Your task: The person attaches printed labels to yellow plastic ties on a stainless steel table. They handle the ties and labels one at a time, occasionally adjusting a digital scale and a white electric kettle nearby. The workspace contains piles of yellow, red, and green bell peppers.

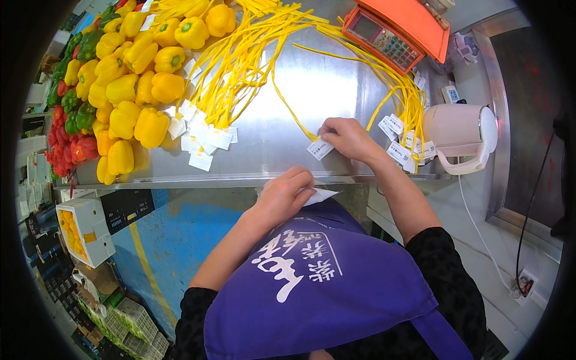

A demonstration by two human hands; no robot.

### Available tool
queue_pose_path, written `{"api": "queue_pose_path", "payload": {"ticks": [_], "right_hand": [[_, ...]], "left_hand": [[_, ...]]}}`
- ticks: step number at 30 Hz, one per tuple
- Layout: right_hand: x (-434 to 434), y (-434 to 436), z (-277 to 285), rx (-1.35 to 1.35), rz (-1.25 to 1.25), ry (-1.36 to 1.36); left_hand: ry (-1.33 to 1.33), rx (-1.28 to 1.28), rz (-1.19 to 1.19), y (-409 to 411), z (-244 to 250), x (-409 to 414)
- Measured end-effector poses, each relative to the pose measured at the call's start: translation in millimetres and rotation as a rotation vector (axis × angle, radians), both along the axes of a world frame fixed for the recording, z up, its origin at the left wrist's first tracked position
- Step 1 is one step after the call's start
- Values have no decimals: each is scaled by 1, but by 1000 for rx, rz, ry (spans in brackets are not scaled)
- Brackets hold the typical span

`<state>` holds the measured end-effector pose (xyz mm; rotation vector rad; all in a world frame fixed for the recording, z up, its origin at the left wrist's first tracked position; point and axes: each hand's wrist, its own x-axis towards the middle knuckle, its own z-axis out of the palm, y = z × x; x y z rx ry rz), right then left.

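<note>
Above the steel table's front edge, my right hand [353,138] pinches a printed white label [320,148] at the end of a single yellow strap [290,108]. Lower and nearer my body, my left hand [288,193] holds a piece of white paper [321,196], mostly covered by the fingers. A bundle of yellow straps [234,81] spreads across the table to the left, with blank-looking white tags [202,135] at the near ends. To the right lies a second bundle of straps [407,101], its ends bearing printed labels [398,153].
Yellow bell peppers [121,87] are piled at the table's left, with green peppers [85,114] and red peppers [83,149] beyond. An orange scale [382,40] stands at the back right. A pale electric kettle [459,130] sits at the right end. Below left is a white foam box [96,238].
</note>
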<state>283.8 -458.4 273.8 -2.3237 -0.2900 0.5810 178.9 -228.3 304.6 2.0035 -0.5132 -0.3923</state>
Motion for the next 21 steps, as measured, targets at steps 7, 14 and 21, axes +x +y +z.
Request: {"api": "queue_pose_path", "payload": {"ticks": [7,14,21], "right_hand": [[4,4,-8,-33,38,-52],[-21,18,-6,-268,79,-312],[-5,56,28,-299,47,-483]], "left_hand": [[-52,87,-39,-16,-17,11],[-25,193,-18,-27,-43,10],[29,147,-82,-16,-34,15]]}}
